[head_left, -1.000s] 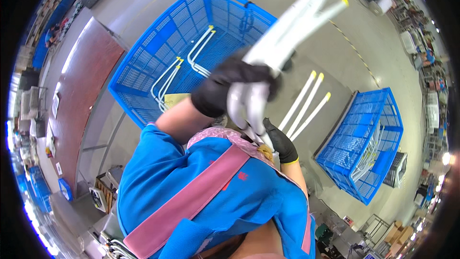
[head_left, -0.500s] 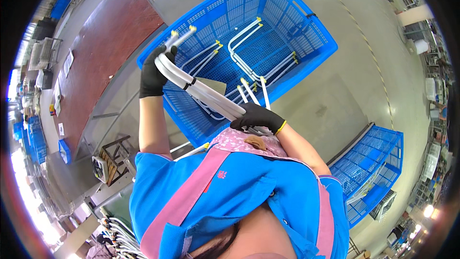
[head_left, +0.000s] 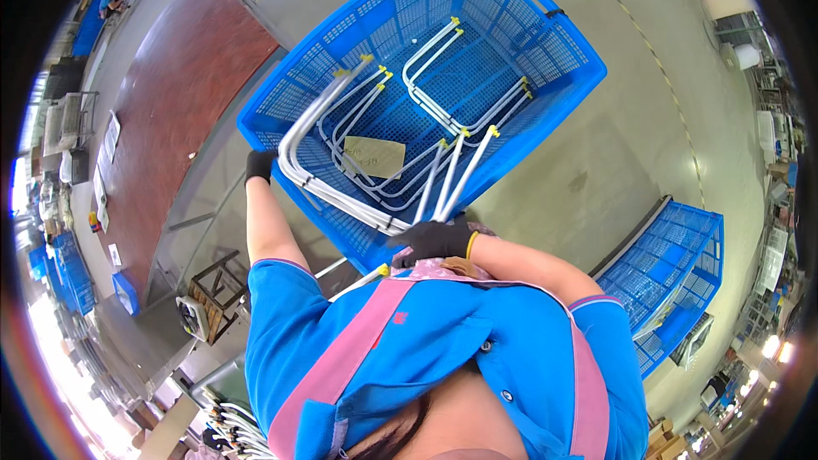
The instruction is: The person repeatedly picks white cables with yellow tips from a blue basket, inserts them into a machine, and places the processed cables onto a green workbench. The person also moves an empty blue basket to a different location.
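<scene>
A bundle of U-shaped white metal tubes (head_left: 345,198) with yellow end caps hangs tilted over the near left part of a large blue plastic crate (head_left: 562,98). My right hand (head_left: 439,241), in a black glove, is closed at the bundle's near bend, close to my waist; its fingers are partly blurred. My left hand (head_left: 259,167), also gloved in black, is at the crate's left rim beside the bundle's other bend. Its fingers are mostly hidden. Inside the crate lie more bent white tubes (head_left: 423,102) and a pale paper sheet (head_left: 375,158).
A table with a reddish-brown top (head_left: 183,77) stands left of the crate. Another blue crate (head_left: 660,260) holding white tubes is at the right. More white tubes (head_left: 234,426) are stacked at the lower left, near a small dark metal-framed stand (head_left: 217,290).
The tube bundle has come lower and turned over the crate, its capped ends now further apart. My left hand has left the tubes and moved down to the crate's rim. The right hand has shifted slightly nearer.
</scene>
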A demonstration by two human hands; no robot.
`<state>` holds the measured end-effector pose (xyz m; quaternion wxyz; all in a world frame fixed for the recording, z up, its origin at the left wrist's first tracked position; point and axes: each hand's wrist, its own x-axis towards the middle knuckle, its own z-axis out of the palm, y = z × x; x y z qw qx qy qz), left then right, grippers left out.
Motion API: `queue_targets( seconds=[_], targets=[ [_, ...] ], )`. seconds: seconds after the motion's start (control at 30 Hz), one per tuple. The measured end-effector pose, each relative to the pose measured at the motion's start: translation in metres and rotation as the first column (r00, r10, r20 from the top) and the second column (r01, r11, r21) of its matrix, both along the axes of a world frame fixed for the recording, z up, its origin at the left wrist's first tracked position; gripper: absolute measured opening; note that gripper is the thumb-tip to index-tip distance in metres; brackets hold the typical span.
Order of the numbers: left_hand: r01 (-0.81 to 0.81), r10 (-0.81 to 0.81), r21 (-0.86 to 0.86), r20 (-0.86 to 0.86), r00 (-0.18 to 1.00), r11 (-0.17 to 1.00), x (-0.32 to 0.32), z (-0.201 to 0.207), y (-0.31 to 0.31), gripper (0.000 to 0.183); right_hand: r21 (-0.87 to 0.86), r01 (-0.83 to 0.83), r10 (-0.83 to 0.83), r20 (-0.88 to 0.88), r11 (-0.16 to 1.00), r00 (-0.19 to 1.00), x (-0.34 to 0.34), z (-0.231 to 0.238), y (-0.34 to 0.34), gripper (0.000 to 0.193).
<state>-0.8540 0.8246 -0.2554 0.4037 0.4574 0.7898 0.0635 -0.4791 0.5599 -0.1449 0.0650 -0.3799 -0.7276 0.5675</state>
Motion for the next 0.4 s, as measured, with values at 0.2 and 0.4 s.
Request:
queue_targets(
  seconds=[0.2, 0.4],
  targets=[
    [0.965, -0.776, -0.118, -0.621, 0.112, 0.234, 0.016, -0.123, -0.084, 0.015, 0.224, 0.425, -0.45, 0.073, 0.877, 0.89, 0.093, -0.026, -0.032, 0.032],
    [0.955, -0.93, -0.027, -0.224, -0.293, -0.295, 0.276, -0.187, -0.169, 0.03, 0.459, 0.766, -0.879, 0.377, 0.45, 0.291, 0.206, -0.02, -0.168, 0.045]
  ],
)
